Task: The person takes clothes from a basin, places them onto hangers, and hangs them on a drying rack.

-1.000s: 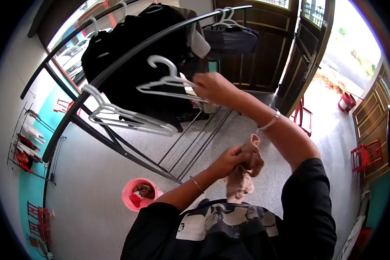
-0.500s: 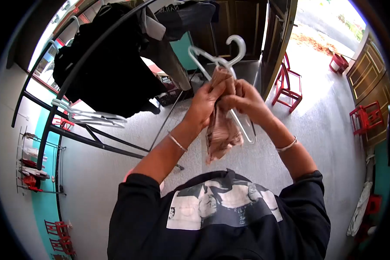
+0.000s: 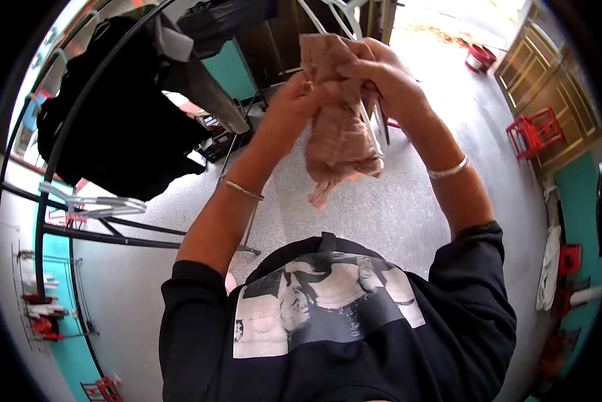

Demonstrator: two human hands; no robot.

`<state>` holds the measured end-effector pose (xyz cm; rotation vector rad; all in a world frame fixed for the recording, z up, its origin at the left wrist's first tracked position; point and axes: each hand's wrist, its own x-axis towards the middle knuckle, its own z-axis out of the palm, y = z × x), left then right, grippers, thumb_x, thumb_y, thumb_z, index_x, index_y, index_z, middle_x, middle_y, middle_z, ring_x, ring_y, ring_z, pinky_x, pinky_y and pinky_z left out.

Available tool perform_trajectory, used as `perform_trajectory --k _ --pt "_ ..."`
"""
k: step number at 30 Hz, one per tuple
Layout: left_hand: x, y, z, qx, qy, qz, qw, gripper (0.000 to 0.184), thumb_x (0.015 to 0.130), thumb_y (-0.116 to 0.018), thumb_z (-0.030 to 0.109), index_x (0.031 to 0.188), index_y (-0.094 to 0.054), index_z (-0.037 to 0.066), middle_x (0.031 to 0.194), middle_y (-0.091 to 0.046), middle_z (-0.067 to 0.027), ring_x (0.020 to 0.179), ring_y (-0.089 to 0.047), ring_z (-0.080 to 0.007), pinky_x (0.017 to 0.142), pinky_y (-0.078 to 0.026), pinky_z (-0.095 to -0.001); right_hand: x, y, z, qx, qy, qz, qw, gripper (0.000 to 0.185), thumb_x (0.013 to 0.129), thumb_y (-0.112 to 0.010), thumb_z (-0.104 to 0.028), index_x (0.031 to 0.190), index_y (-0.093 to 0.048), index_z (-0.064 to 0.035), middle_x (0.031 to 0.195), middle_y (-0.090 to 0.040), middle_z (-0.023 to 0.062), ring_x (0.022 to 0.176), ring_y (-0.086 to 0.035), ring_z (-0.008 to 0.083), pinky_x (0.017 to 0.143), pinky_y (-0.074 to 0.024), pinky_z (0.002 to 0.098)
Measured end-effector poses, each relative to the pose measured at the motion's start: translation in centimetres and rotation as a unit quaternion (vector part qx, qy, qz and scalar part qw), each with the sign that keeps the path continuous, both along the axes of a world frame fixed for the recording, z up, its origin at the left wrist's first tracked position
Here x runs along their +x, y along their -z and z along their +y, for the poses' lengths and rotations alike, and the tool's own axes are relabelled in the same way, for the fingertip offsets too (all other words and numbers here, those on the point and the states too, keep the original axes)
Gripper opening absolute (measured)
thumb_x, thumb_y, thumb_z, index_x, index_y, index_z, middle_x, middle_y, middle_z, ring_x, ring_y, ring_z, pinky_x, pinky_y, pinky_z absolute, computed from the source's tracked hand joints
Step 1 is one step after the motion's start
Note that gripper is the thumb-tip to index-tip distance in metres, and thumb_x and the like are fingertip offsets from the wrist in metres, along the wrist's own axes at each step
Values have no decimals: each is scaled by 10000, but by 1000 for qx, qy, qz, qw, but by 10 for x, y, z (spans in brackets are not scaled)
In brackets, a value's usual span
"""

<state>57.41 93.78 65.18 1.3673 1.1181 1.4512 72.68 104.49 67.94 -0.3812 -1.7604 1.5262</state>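
A crumpled pinkish-brown garment hangs from my two hands at chest height or above. My left hand is closed on its left edge, with thumb and fingers pinching the cloth. On the other side my right hand grips the upper right part of the garment. A white clothes hanger runs behind the cloth and close against my right hand; its lower bar shows beside the garment. Whether my right fingers also hold the hanger is hidden.
At left stands a black metal clothes rack bearing dark clothes and several empty white hangers. Red chairs and a red bucket stand on the right. An open doorway lies ahead.
Both hands and the garment sit higher in view. The garment is spread wider, with its top edge opened out. My left hand has moved to its left edge. The whole view has shifted.
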Motion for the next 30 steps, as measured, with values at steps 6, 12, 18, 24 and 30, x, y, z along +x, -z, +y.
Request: perform_trajectory --k 6,12,18,24,30 --pt "-4 5 10 -108 32 -75 991 337 901 -584 311 1047 -611 8 935 -631 -43 829 -598 -112 773 -487 -261 5 0 26 -13 4 -10 1000 186 731 -693 -79 839 -581 23 725 -554 47 580 -530 64 482 -419 175" --pt "-4 6 23 -207 133 -34 969 413 901 -586 289 1164 -539 -26 1083 -610 -108 942 -614 -183 844 -511 -307 26 5 36 -48 -5 -4 999 220 698 -727 -78 834 -577 8 686 -528 28 559 -508 62 461 -391 182" --pt "-3 10 30 -240 160 -12 957 382 891 -604 273 1075 -581 -61 1011 -637 -128 891 -634 -195 826 -523 -317 54 11 34 -18 -21 -35 999 275 711 -741 -124 866 -571 26 713 -516 38 568 -483 61 455 -366 178" --pt "-33 -11 49 -212 41 102 971 349 891 -592 290 979 -632 -45 885 -668 -94 764 -653 -165 690 -543 -310 90 20 44 -93 -14 -23 995 204 782 -670 -122 919 -578 -3 702 -528 10 517 -451 38 429 -352 157" --pt "-115 -45 39 -72 -272 465 840 211 851 -467 117 904 -644 16 710 -630 -143 567 -642 -222 504 -517 -332 149 26 68 -61 157 -50 984 156 822 -629 -157 930 -575 -58 678 -502 -24 498 -389 23 409 -293 156"
